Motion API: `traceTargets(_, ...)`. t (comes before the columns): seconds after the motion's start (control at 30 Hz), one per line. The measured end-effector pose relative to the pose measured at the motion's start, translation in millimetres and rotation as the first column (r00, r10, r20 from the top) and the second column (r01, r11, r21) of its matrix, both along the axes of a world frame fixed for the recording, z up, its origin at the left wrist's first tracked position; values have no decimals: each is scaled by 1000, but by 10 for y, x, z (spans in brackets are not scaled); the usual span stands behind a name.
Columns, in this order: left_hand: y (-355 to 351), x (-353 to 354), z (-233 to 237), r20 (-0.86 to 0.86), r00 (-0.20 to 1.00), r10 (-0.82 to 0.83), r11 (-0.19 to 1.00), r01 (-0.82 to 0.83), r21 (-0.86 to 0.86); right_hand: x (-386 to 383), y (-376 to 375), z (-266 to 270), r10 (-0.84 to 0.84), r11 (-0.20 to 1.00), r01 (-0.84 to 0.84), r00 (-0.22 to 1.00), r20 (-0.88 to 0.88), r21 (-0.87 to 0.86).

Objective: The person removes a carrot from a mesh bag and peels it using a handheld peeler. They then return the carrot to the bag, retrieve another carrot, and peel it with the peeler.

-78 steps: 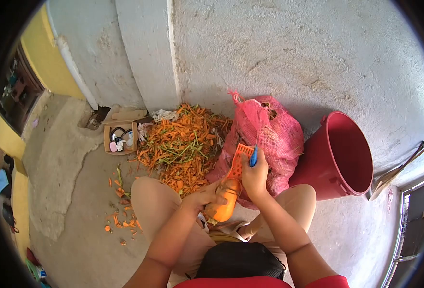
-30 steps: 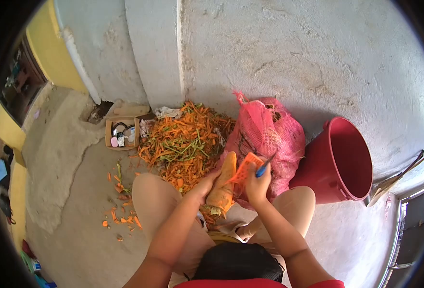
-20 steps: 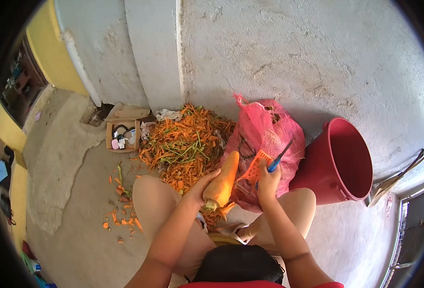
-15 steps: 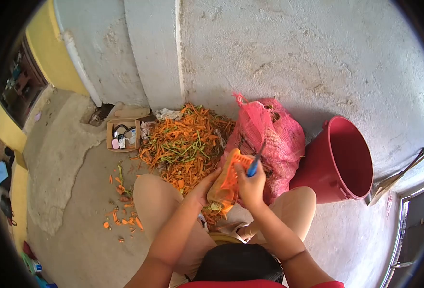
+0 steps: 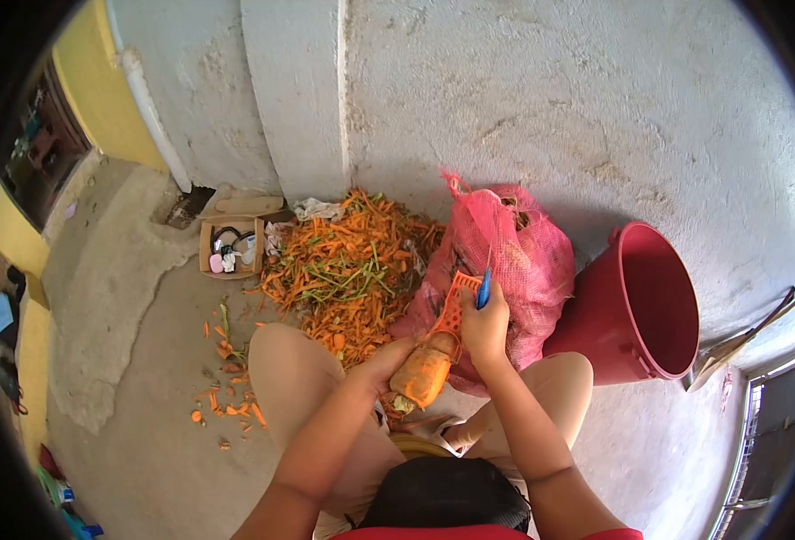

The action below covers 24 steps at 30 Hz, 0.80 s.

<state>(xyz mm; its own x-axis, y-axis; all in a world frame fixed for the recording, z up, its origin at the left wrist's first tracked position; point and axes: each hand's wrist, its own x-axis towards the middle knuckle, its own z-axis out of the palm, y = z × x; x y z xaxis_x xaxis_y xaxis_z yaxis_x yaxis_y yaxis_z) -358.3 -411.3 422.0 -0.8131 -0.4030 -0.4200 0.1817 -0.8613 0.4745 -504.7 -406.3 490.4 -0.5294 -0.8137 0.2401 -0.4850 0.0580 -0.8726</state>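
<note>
In the head view, our left hand [image 5: 388,362] closes round the thick carrot [image 5: 421,378] between our knees [image 5: 287,364], seemingly to steady it; our right hand [image 5: 485,331] grips the perforated peeler [image 5: 450,306] over its far end, plus a blue-handled knife [image 5: 484,292], perhaps kept ready. Beyond: stringy peelings [image 5: 352,270], coarse mesh sack [image 5: 528,256], smooth round bucket [image 5: 591,315].

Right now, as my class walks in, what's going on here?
A person's left hand holds a carrot, while the right hand holds an orange peeler against it, with a blue-handled knife in the same grip. The carrot shows both dull skin and brighter orange. Ahead lies a heap of orange and green scraps, with a pink sack beside it and a red bucket farther right.
</note>
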Motion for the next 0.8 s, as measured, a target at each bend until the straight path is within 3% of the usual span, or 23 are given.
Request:
traceTargets(0.1, -32, 6, -11, -28, 999, 18, 1000, -18, -17, -165, -142, -206, -25, 997, 18, 994, -106, -74)
traceTargets(0.2, 13, 82, 185, 22, 998, -56, 997, 57, -50, -622, -459, -362, -161, 987, 161, 987, -9, 26)
traceTargets(0.3, 6, 6, 230, 216, 975, -43, 988, 75, -139, -875, -683, -579, -297, 953, 286, 948, -114, -99)
traceTargets(0.4, -16, -9, -31, 288, 957, 29, 904, 98, -417, -1101, -659, -408, -434, 894, 432, 901, 4, -116)
traceTargets(0.5, -71, -23, -155, 447, 863, 235, 850, 40, -525, -837, -446, -288, -218, 941, 206, 976, -18, -270)
traceTargets(0.53, -85, -32, -93, 398, 888, 230, 883, -19, -468, -658, -324, -254, -155, 975, 169, 983, 102, -142)
traceTargets(0.63, -140, 11, 76, 227, 952, 205, 959, -149, -242, -202, -49, -388, 87, 974, -43, 977, 194, -221)
traceTargets(0.7, -187, 71, 50, 83, 982, 171, 985, -168, -42, -168, 53, -484, 71, 980, -18, 960, 271, -196)
traceTargets(0.73, -177, 58, 136, 100, 960, 263, 961, -269, 56, -230, 59, -530, 3, 982, 33, 981, 193, -186)
traceTargets(0.8, -182, 126, 169, -95, 975, 200, 978, -192, 79, -418, 114, -500, -105, 988, 110, 993, 51, -113)
